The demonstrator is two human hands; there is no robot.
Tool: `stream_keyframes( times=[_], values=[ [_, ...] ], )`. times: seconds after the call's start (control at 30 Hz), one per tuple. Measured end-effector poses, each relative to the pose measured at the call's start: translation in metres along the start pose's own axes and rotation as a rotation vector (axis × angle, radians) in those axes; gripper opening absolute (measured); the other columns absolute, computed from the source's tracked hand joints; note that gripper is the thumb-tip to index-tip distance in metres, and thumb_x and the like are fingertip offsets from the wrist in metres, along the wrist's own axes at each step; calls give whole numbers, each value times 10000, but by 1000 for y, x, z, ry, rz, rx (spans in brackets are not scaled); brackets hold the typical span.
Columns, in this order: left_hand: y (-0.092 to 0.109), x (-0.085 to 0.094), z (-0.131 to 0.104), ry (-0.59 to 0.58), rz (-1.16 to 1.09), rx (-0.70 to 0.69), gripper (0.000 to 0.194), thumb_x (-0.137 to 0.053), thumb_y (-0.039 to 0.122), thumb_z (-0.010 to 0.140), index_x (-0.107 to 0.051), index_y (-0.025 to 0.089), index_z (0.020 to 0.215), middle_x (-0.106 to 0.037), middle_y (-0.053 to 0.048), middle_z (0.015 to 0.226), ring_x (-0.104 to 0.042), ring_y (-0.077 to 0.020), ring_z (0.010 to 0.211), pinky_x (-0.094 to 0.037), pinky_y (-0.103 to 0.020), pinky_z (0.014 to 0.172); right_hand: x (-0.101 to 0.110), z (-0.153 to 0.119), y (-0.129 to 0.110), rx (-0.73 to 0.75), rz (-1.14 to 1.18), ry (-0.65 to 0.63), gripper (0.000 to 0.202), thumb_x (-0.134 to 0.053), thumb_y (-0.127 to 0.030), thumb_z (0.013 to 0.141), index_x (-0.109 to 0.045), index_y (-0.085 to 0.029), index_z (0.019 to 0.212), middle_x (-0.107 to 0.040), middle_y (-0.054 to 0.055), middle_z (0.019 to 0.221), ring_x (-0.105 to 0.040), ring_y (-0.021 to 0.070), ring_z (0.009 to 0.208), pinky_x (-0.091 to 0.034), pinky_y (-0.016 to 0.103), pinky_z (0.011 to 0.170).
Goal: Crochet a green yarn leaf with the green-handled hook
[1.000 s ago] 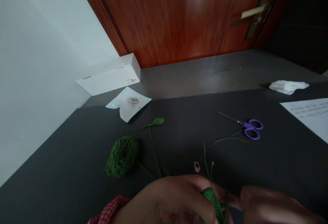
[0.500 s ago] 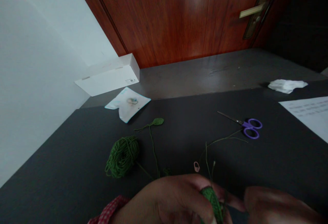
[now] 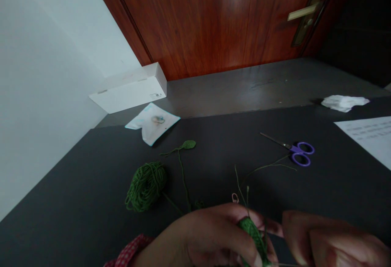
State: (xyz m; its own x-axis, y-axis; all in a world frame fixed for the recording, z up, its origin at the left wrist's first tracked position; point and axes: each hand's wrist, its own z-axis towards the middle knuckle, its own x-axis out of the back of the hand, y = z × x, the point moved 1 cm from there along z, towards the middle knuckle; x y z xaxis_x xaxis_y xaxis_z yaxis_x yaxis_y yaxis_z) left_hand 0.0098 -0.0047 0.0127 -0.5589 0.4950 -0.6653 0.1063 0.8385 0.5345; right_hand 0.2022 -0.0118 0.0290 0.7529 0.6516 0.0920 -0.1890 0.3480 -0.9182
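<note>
My left hand (image 3: 220, 234) pinches a green knitted or crocheted piece (image 3: 253, 234) between thumb and fingers at the bottom centre. Thin strands stick up from the top of that piece. To its right, my right hand (image 3: 332, 238) has its fingers curled together. A thin line, perhaps yarn or a tool, runs from the green piece to this hand; what the fingers grip is too blurred to name. Just beyond my left hand lies a pink stitch marker (image 3: 235, 198), partly hidden. A ball of green yarn (image 3: 146, 186) rests to the left, with a strand running toward my left hand.
Purple-handled scissors (image 3: 301, 154) lie at the right beside thin strands. A small green leaf-shaped piece (image 3: 189, 144) with a long tail is on the dark table (image 3: 76, 185). Farther back are a white packet (image 3: 152, 126), white box (image 3: 131, 92), crumpled tissue (image 3: 344, 102) and printed paper (image 3: 369, 132).
My right hand has shifted slightly, its fingers now more curled, and the thin line between the hands now shows. The strands above the green piece lean more to the left. The stitch marker is more covered.
</note>
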Motion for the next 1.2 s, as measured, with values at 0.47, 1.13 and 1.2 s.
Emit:
stream_keyframes(
  times=[0.47, 1.13, 1.2],
  values=[
    [14, -15, -12, 36, -157, -53, 728, -763, 2, 428, -606, 100, 1133, -625, 13, 722, -495, -59, 480, -301, -173, 346, 3, -7, 2, 7, 20, 18, 432, -359, -442, 983, -563, -212, 679, -555, 8, 645, -580, 149, 586, -510, 290, 636],
    [14, -14, -15, 41, -125, -190, 741, -783, 3, 523, -591, 151, 1223, -623, 2, 813, -497, -26, 503, -382, -136, 421, -10, -18, 6, -235, 228, 198, 507, -353, -528, 949, -488, -220, 570, -483, -7, 627, -493, 146, 582, -436, 294, 630],
    [14, -14, -16, 65, -116, -190, 793, -789, 6, 528, -558, 170, 1269, -631, -1, 838, -503, -25, 506, -376, -145, 439, -9, -18, 4, -242, 204, 184, 509, -352, -545, 943, -508, -225, 579, -493, -6, 634, -502, 151, 591, -430, 295, 620]
  ],
)
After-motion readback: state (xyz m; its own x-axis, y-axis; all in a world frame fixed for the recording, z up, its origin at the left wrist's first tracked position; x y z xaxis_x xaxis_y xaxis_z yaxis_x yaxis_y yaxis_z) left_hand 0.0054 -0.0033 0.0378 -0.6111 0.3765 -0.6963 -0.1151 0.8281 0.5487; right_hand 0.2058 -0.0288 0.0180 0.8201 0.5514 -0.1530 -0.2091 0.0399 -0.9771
